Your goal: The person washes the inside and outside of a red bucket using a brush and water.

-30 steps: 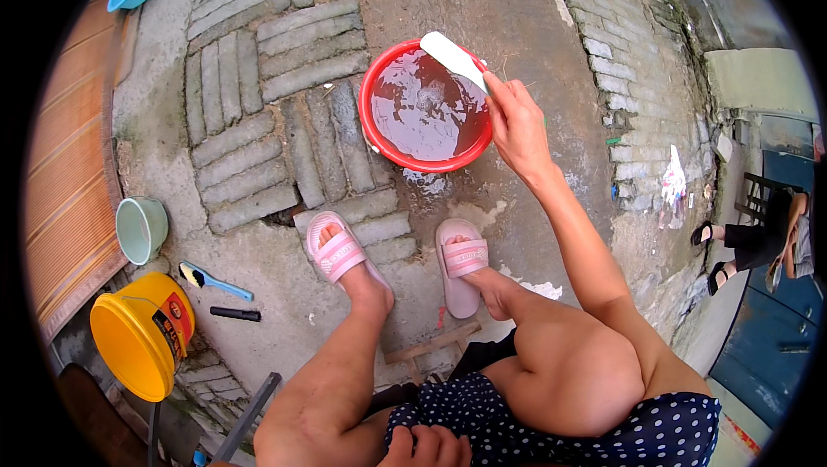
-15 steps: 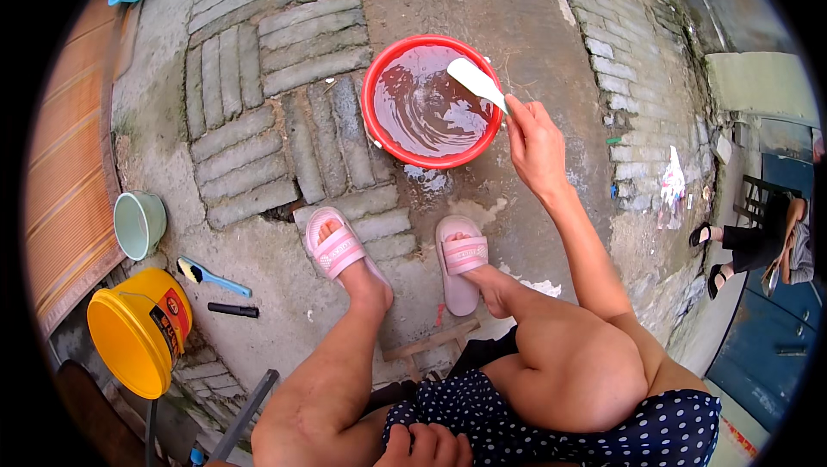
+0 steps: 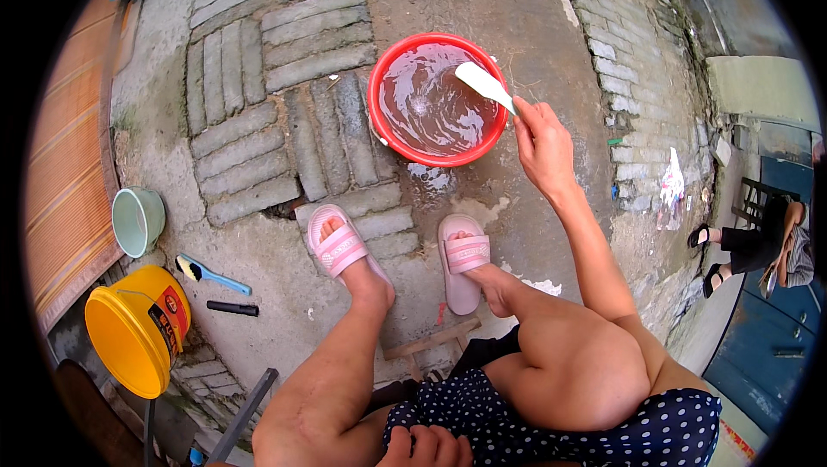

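Observation:
In my right hand (image 3: pixel 547 148) is the handle of a white paddle-shaped tool (image 3: pixel 482 84). It looks like a spatula or the back of a brush; its underside is hidden. The tool's flat head hangs over the murky, swirling water in a round red basin (image 3: pixel 376 114) on the ground. Whether the head touches the water I cannot tell. My left hand (image 3: pixel 428 448) lies on my lap over navy polka-dot cloth (image 3: pixel 482 407), fingers slightly bent and apart, nothing seen in them.
To the left lie a blue-handled brush (image 3: pixel 215 277) and a black rod-like item (image 3: pixel 233 308). Near them are a yellow bucket (image 3: pixel 125 342) and a pale green pail (image 3: pixel 138 222). A person's dark-trousered legs (image 3: pixel 745 239) show at right. My pink slippers flank the paved ground before the basin.
The white tool and my right hand have shifted slightly right and down. The ripples in the basin have a different pattern. My left hand stays on my lap.

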Action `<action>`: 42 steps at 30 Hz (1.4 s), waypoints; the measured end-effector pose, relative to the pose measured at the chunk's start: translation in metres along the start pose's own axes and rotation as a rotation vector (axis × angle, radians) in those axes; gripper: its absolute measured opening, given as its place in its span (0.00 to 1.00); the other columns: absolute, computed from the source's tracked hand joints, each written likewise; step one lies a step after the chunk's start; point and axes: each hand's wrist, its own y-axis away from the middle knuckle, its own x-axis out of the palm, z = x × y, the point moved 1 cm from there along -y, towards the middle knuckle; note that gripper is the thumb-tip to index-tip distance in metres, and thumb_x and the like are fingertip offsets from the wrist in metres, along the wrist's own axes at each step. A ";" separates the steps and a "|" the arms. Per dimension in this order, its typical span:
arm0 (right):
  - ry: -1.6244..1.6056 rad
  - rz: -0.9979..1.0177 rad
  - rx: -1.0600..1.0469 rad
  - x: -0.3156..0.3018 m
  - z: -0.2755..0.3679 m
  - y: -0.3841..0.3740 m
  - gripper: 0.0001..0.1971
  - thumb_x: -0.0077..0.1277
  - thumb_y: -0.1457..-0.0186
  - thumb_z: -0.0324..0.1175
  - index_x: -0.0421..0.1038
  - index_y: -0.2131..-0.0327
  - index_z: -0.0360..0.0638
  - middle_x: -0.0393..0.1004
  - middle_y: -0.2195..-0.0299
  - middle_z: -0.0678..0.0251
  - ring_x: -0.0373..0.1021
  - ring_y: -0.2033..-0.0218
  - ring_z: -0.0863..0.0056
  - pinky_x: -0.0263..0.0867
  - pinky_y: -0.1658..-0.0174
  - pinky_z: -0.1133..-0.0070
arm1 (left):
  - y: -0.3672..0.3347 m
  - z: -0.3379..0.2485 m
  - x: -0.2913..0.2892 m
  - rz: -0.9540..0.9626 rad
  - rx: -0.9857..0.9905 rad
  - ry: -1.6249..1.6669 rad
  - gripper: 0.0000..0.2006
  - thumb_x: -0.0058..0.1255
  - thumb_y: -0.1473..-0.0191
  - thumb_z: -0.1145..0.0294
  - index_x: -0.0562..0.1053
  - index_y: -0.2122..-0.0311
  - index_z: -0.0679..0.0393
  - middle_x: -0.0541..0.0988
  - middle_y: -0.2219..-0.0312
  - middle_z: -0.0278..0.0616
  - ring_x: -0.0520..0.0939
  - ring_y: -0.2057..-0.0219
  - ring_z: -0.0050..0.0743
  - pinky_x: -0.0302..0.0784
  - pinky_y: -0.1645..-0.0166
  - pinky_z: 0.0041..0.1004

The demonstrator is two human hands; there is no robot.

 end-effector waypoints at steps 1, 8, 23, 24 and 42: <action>0.029 -0.053 0.001 -0.003 -0.001 -0.003 0.12 0.46 0.48 0.29 0.70 0.58 0.41 0.67 0.73 0.58 0.68 0.73 0.58 0.64 0.71 0.67 | 0.000 0.000 0.000 -0.001 0.000 0.001 0.28 0.35 0.40 0.57 0.48 0.38 0.55 0.50 0.39 0.27 0.51 0.39 0.20 0.40 0.36 0.24; 0.073 -0.014 -0.021 0.003 -0.004 0.004 0.12 0.46 0.49 0.28 0.70 0.58 0.41 0.68 0.73 0.58 0.69 0.74 0.58 0.64 0.72 0.67 | 0.001 0.001 0.001 -0.015 0.013 0.001 0.27 0.35 0.40 0.58 0.47 0.38 0.55 0.49 0.39 0.27 0.51 0.39 0.20 0.41 0.36 0.24; 0.256 0.111 -0.307 -0.006 -0.006 -0.059 0.06 0.49 0.52 0.32 0.71 0.69 0.43 0.69 0.77 0.58 0.69 0.76 0.57 0.65 0.74 0.65 | -0.001 0.001 0.000 0.005 0.053 0.061 0.27 0.37 0.40 0.59 0.49 0.39 0.56 0.51 0.40 0.28 0.52 0.40 0.20 0.42 0.36 0.24; 0.326 0.161 -0.313 -0.002 -0.006 -0.062 0.06 0.48 0.52 0.33 0.71 0.72 0.43 0.70 0.78 0.57 0.70 0.76 0.57 0.66 0.74 0.65 | -0.002 0.001 -0.001 0.000 0.062 0.041 0.27 0.37 0.40 0.59 0.49 0.39 0.56 0.51 0.39 0.28 0.52 0.40 0.20 0.42 0.36 0.24; -0.279 0.389 -0.064 0.050 0.061 -0.037 0.13 0.44 0.49 0.35 0.72 0.77 0.34 0.71 0.79 0.46 0.70 0.72 0.48 0.65 0.66 0.59 | -0.002 0.007 0.001 -0.011 0.135 -0.019 0.26 0.36 0.41 0.58 0.52 0.41 0.58 0.54 0.42 0.32 0.54 0.42 0.23 0.45 0.39 0.25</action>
